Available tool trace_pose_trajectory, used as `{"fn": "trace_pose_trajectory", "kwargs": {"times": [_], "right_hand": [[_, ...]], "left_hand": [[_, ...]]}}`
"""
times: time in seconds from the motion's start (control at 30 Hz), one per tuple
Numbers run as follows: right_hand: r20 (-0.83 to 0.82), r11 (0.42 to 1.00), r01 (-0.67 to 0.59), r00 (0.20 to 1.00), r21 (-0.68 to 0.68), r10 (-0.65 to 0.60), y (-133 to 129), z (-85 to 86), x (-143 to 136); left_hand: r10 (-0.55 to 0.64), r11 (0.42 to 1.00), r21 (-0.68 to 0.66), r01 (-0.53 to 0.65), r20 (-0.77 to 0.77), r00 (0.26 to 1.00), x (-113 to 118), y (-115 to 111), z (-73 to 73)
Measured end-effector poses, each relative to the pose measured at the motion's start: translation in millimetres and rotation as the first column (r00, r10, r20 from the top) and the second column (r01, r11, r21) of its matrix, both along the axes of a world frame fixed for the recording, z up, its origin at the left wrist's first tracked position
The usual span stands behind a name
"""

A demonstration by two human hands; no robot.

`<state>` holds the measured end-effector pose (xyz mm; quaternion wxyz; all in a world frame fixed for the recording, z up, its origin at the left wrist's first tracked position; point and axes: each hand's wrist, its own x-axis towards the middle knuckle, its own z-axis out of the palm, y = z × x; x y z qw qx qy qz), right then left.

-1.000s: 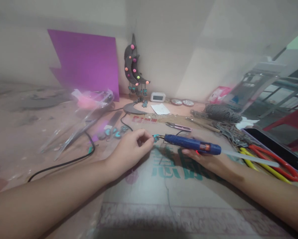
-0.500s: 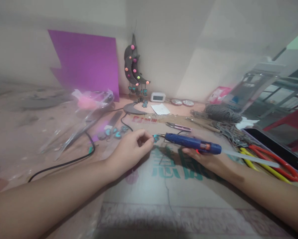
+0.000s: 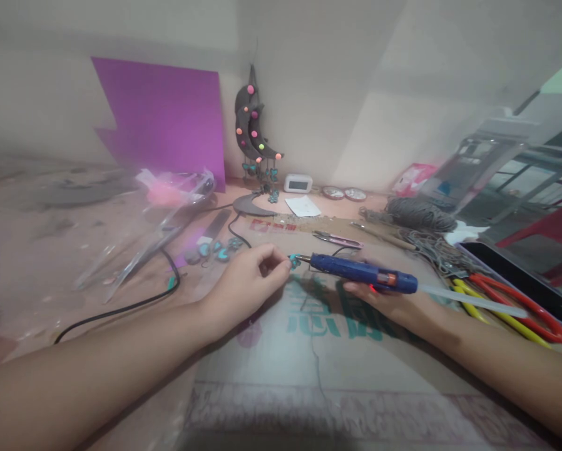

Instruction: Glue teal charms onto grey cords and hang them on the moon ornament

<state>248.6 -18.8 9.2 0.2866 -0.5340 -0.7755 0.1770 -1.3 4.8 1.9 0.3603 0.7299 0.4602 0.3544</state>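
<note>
Pinched between the thumb and fingers of my left hand [image 3: 257, 275] is a small teal and dark ornament [image 3: 295, 261]. My right hand [image 3: 384, 297] is wrapped around a blue hot glue gun [image 3: 351, 269], held level with its nozzle to the left. That metal nozzle meets the ornament or sits right by it; I cannot tell whether they touch. A clear glue stick [image 3: 473, 299] juts from the back of the gun, and a small red light glows beneath it. Both hands are above a printed cardboard sheet [image 3: 271, 363]. A thin dark thread [image 3: 317, 369] runs down the sheet.
Teal and grey pieces [image 3: 219, 249] lie left of my hands. Thread snips [image 3: 337, 240], grey yarn [image 3: 419, 214], a phone [image 3: 520, 279] and red-handled scissors [image 3: 520, 307] are to the right. A black cord [image 3: 121, 308] crosses the left side. Moon ornaments [image 3: 250, 125] hang behind.
The glue gun's nozzle has shifted very slightly left and down at the ornament. My left hand stays in the same place.
</note>
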Motion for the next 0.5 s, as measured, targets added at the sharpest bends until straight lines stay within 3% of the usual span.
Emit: {"fn": "trace_pose_trajectory", "kwargs": {"times": [0.5], "right_hand": [[0.031,0.998,0.034,0.999,0.046,-0.035,0.0,-1.9,1.1]], "left_hand": [[-0.009,1.000,-0.009,0.009,0.008,1.000,-0.8,0.2,-1.7]]}}
